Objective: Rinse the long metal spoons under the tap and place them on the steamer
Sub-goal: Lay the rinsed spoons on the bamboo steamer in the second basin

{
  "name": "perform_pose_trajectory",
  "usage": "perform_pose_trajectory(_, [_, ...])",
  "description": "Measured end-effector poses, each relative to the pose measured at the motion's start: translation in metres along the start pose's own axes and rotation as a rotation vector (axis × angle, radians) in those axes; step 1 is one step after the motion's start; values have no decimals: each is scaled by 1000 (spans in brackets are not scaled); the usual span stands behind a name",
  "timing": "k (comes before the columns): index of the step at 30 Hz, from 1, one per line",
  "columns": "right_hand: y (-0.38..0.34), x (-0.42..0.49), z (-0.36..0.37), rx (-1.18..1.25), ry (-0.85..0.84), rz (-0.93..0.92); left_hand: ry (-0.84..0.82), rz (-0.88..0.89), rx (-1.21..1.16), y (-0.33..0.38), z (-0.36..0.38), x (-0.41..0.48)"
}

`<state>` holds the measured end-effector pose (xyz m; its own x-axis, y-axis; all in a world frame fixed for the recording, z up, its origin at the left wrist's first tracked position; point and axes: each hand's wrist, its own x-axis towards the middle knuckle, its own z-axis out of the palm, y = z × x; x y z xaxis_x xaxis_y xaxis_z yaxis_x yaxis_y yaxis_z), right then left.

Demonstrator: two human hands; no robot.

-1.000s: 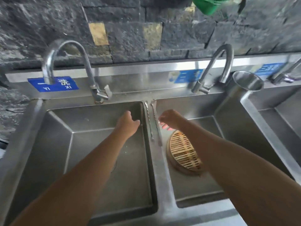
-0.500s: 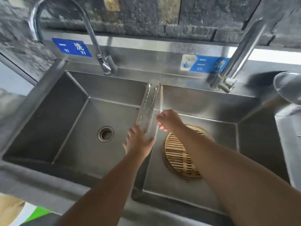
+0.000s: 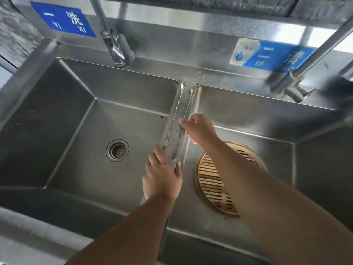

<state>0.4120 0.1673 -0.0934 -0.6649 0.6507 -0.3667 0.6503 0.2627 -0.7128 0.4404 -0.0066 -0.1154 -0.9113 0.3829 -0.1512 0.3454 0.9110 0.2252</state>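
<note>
Two long thin metal spoons lie side by side on the steel divider (image 3: 184,163) between the two sinks, bowls toward the back wall: the left spoon (image 3: 176,109) and the right spoon (image 3: 188,106). My right hand (image 3: 199,129) reaches over the divider, its bent fingertips touching the right spoon at mid-length; whether they pinch it is hidden. My left hand (image 3: 162,178) rests flat on the divider's near part, fingers spread, index tip beside the spoons' near ends. The round bamboo steamer (image 3: 210,184) lies on the right sink's floor, partly covered by my right forearm.
The left sink (image 3: 80,134) has a round drain (image 3: 117,150) and a tap (image 3: 112,43) behind it. The right sink's tap (image 3: 298,77) stands at the back right. Blue labels hang on the steel backsplash. No water runs.
The view has dropped and come closer to the sinks. My left hand moved from the left sink onto the divider. My right hand slid onto the right spoon.
</note>
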Motion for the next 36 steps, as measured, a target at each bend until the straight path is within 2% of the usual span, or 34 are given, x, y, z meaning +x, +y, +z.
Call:
perform_pose_trajectory(10, [10,10,5,-64,16,-110,44,-28,29,2,2,0])
perform_pose_trajectory(22, [27,12,-7,30,-18,-198,87,-18,36,3,5,-1])
perform_pose_trajectory(29, [108,-4,-14,-172,-15,-171,68,-20,15,1,5,0])
perform_pose_trajectory(36, [204,-24,-20,-416,-72,-32,66,-21,15,2,6,1])
